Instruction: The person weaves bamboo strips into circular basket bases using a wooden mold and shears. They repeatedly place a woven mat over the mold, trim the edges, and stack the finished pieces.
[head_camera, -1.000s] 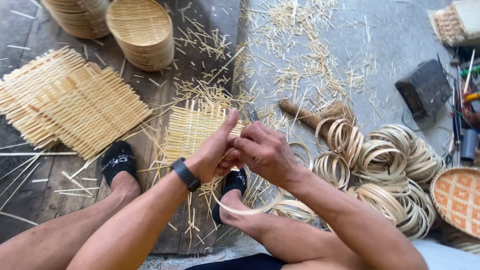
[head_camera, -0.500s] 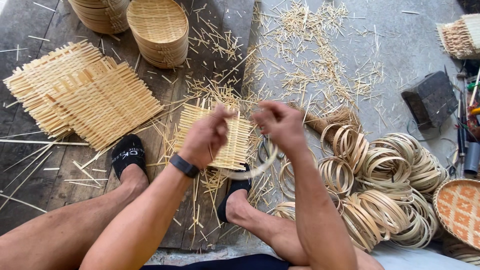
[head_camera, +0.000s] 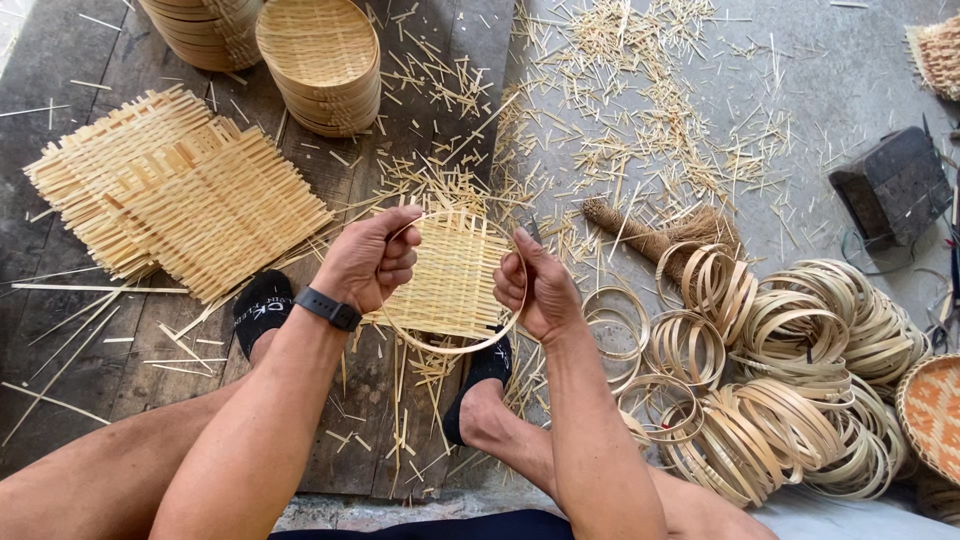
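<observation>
Below, dark wooden planks (head_camera: 90, 330) are seen on the left and a grey concrete floor (head_camera: 840, 90) on the right, both strewn with short bamboo splinters (head_camera: 640, 70). A large pile of bamboo rings (head_camera: 790, 400) is heaped at the right, near the person's right leg. Flat woven bamboo mats (head_camera: 170, 190) are spread at the left, and stacked woven baskets (head_camera: 320, 65) are set above them. A smaller woven mat (head_camera: 452, 275) is laid between the feet, which are clad in black socks (head_camera: 262, 308). A thin bamboo strip (head_camera: 455, 347), bent into a hoop, is held over that small mat between both hands. The left hand (head_camera: 368, 262) is curled, with the strip pinched at its upper left between thumb and fingers; a black wristband (head_camera: 328, 308) is worn on that wrist. The right hand (head_camera: 535, 288) is closed on the hoop's right side, its thumb pressed along the strip.
</observation>
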